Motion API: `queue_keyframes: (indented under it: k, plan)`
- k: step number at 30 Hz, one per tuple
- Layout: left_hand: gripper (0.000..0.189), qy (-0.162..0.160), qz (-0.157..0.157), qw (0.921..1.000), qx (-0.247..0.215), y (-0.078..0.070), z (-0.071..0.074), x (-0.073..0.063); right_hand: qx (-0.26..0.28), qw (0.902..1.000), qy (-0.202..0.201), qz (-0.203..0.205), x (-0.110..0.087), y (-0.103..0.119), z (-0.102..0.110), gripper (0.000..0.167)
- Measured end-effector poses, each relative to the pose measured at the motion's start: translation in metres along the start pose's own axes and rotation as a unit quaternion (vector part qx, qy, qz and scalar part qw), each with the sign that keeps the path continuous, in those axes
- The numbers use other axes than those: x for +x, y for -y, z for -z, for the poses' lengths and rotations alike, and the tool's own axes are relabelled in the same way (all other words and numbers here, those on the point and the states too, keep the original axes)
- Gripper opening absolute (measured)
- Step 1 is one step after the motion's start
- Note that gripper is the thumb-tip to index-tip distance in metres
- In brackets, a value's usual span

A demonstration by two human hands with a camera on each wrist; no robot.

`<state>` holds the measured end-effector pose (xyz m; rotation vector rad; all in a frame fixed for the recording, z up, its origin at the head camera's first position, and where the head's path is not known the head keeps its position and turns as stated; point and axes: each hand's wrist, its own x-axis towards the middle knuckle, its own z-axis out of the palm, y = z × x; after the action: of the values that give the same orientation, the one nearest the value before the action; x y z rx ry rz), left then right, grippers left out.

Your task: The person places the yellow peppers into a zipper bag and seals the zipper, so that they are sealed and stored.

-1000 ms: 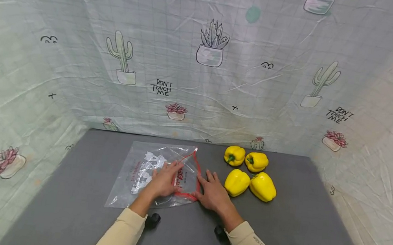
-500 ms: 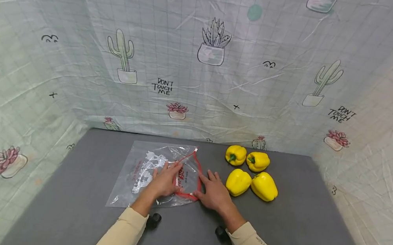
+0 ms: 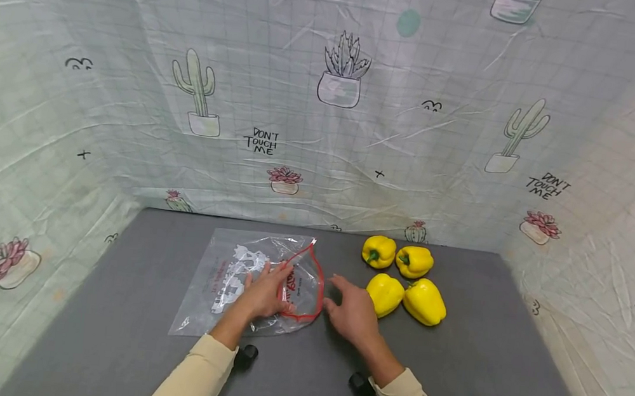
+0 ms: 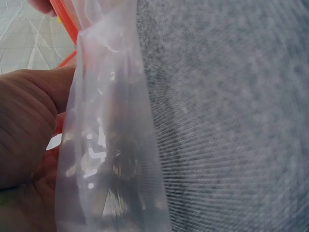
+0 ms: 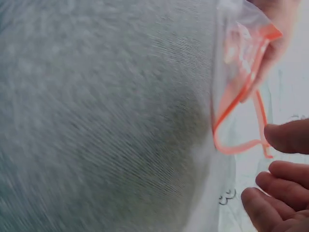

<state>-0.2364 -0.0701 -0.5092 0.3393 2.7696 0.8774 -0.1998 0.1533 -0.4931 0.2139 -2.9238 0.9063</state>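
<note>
A clear plastic zip bag (image 3: 199, 289) with white and red print lies flat, its red-edged mouth (image 3: 321, 287) spread towards the right. My left hand (image 3: 264, 293) holds the mouth's upper edge, thumb and fingers apart along the red strip. In the left wrist view, the thumb (image 4: 53, 87) goes behind the raised plastic. Just right of the mouth, my right hand (image 3: 354, 310) is off the bag, fingers loosely bent and thumb apart. The right wrist view shows its fingers (image 5: 275, 193) holding nothing. It partly covers the nearest yellow bell pepper (image 3: 385, 295).
Several yellow bell peppers (image 3: 425, 302) sit grouped at the right on the grey table (image 3: 468, 365). A printed cloth (image 3: 259, 90) hangs behind and at both sides. Black wrist devices (image 3: 359, 384) sit under both forearms.
My right hand has let go of the bag's mouth and shifted slightly right, towards the peppers. The mouth's right edge now bows into a rounder curve. My left hand has stayed in place.
</note>
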Motion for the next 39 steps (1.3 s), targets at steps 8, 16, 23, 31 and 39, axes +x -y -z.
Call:
queue_keyframes:
  k: [8,16,23,31,39]
  plan:
    - [0.095,0.000,-0.002,1.0000,-0.001,0.001,-0.001,0.001,0.019,0.9978,-0.063,0.010,-0.003,0.001,0.016,0.044]
    - [0.094,0.003,0.000,1.0000,0.000,0.000,0.000,0.000,0.041,0.9960,-0.078,-0.013,-0.006,0.000,0.031,0.045]
    - [0.094,0.006,0.001,1.0000,0.004,-0.001,0.000,0.000,0.042,0.9930,-0.102,-0.041,-0.009,-0.006,0.044,0.050]
    - [0.095,0.003,-0.002,1.0000,0.008,0.002,0.000,-0.001,0.067,0.9859,-0.102,-0.115,-0.013,-0.017,0.062,0.059]
    - [0.095,0.006,-0.001,0.9999,0.009,0.002,0.000,0.000,0.081,0.9806,-0.108,-0.142,-0.019,-0.033,0.070,0.067]
